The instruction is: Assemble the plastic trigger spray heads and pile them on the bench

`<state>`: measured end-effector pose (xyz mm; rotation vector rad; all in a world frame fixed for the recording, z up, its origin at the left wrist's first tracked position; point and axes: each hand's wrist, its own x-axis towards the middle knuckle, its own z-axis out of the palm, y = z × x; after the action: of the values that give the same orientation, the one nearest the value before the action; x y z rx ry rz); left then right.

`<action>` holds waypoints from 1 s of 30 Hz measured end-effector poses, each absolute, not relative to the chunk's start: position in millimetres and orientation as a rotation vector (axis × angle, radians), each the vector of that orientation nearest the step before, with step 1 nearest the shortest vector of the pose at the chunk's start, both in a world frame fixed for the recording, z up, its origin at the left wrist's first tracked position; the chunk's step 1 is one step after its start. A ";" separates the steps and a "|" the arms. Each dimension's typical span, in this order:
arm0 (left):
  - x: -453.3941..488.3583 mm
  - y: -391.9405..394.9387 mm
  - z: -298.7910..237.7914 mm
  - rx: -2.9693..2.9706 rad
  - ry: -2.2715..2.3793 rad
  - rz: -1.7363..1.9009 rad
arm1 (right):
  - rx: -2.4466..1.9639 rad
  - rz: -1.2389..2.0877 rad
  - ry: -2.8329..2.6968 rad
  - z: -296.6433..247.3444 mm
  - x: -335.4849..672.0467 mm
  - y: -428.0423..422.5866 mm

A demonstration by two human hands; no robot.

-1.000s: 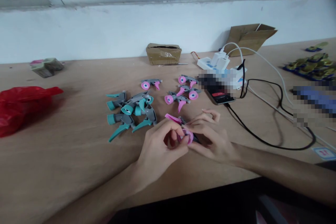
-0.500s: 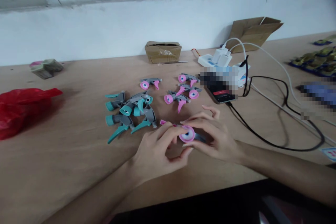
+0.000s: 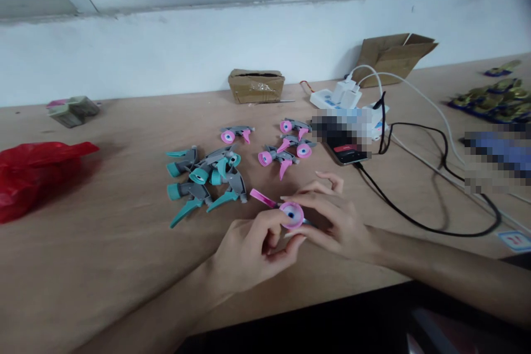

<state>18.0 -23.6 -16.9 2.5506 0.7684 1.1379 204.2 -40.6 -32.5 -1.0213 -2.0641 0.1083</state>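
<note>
Near the table's front edge, my right hand [image 3: 332, 218] grips a pink and grey trigger spray head [image 3: 291, 215] with thumb and fingers. Its round pink collar faces up toward me, and its pink trigger sticks out to the upper left. My left hand [image 3: 259, 249] is curled against the near left side of the collar, with the index fingertip at the opening and the thumb just below. Most of the grey body is hidden by my right hand. Beyond my hands lie several pink and grey spray heads [image 3: 279, 157], and to the left a cluster of teal and grey ones [image 3: 194, 192].
A red plastic bag [image 3: 39, 174] lies at far left. At the back stand a small cardboard box [image 3: 256, 87], an open carton [image 3: 390, 61] and a white power strip [image 3: 326, 100]. A phone [image 3: 350, 152] with a black cable [image 3: 398, 221] lies right of the pink heads.
My left index finger has shifted from the collar's middle toward its lower left edge. More of the pink trigger shows now. The camera view has shifted slightly.
</note>
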 end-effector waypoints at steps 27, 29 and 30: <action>18.8 -14.5 -17.7 2.584 0.660 1.009 | -1.016 0.076 -2.054 -33.3 205.6 -38.2; 18.7 -13.6 -17.2 2.596 0.679 0.988 | -1.022 0.077 -2.046 -34.2 205.8 -37.3; 18.6 -13.3 -17.0 2.604 0.692 0.997 | -1.025 0.076 -2.039 -34.5 205.7 -36.9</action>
<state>18.6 -13.3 -17.0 2.6039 0.6924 0.9970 205.7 -36.9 -34.5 -1.0247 -2.0392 0.0763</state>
